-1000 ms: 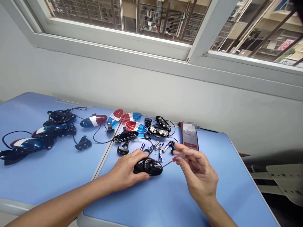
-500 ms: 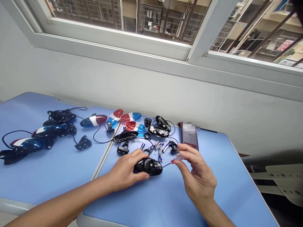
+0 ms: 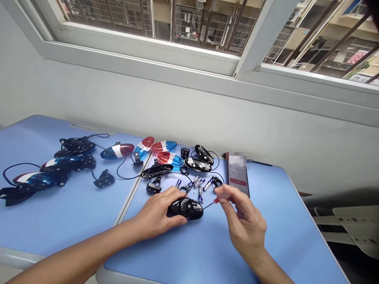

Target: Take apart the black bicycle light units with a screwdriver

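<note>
My left hand (image 3: pixel 161 211) is wrapped round a black oval bike light (image 3: pixel 192 209), holding it down on the blue table with its underside up. In my right hand (image 3: pixel 244 221) is a screwdriver (image 3: pixel 217 200) with a clear and red handle, pinched between thumb and fingers. Its thin shaft points left, and the tip meets the right end of the light. Just behind the light lie several blue and white batteries (image 3: pixel 200 194) and small screws. A black clamp (image 3: pixel 217 183) sits close behind my right fingers.
Red and blue lenses (image 3: pixel 170 159) and open black housings (image 3: pixel 197 164) lie at the back. On the left table are several light units (image 3: pixel 35 179) with cables. A phone (image 3: pixel 237 177) showing a timer lies at the back right. A seam (image 3: pixel 126 205) separates the two tables.
The fingers of my right hand have curled further round the screwdriver handle, and the hand has shifted slightly left. My left hand and the bike light have stayed in place.
</note>
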Motion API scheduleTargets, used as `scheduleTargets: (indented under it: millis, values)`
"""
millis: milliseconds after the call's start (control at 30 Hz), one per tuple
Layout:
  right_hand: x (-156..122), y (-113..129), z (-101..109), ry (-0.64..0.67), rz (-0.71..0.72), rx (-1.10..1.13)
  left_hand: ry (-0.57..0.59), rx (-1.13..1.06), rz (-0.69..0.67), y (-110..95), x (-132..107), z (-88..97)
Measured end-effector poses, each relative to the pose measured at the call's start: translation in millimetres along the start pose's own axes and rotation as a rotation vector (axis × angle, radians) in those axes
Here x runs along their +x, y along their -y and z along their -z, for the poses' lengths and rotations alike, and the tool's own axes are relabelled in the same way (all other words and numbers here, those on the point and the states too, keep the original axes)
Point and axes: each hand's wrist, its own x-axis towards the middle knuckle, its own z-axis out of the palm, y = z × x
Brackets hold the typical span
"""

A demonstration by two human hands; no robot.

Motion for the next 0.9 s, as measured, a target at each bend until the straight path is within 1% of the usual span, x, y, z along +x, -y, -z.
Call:
scheduleTargets:
  millis: [67,100,233,333,400,500,567,667,733,833,900]
  values:
    - [-0.3,-0.6,-0.1,0.014,-0.052,0.02,-0.004,0.003,-0.001,0.1,0.0,-0.2]
    - [-0.5,-1.4,-0.2,0.016,-0.049,0.027,-0.007,0.004,-0.003,0.1,0.2,-0.2]
    - [-1.6,-3.9,-0.8,-0.008,0.036,-0.008,-0.011,-0.003,-0.009,0.1,1.0,-0.2]
    - [-2.3,-3.3,-1.3,-0.039,-0.028,-0.003,-0.011,-0.003,-0.009,0.2,0.8,0.2]
    - [-2.2,-2.7,-1.2,-0.03,-0.075,0.023,-0.014,0.0,-0.014,0.2,0.5,0.3]
    - [-1.4,-2.7,-0.3,-0.006,-0.048,0.027,-0.016,-0.001,-0.019,0.3,0.2,0.3]
    - [-1.0,-2.5,0.2,-0.031,-0.027,0.0,-0.014,-0.004,-0.017,0.3,0.3,0.2]
    - [-0.8,-1.0,0.2,-0.067,-0.079,-0.021,-0.006,-0.002,-0.007,0.1,0.4,0.2]
    - [-0.6,-0.3,0.0,-0.051,-0.106,-0.009,-0.008,0.003,-0.006,-0.1,0.4,0.2]
    - [-0.3,-1.3,-0.3,-0.015,-0.046,-0.005,-0.013,0.005,-0.009,-0.4,0.2,0.0]
    - [-0.3,-2.5,-0.6,-0.026,-0.005,-0.01,-0.008,0.005,-0.008,-0.4,0.2,-0.1]
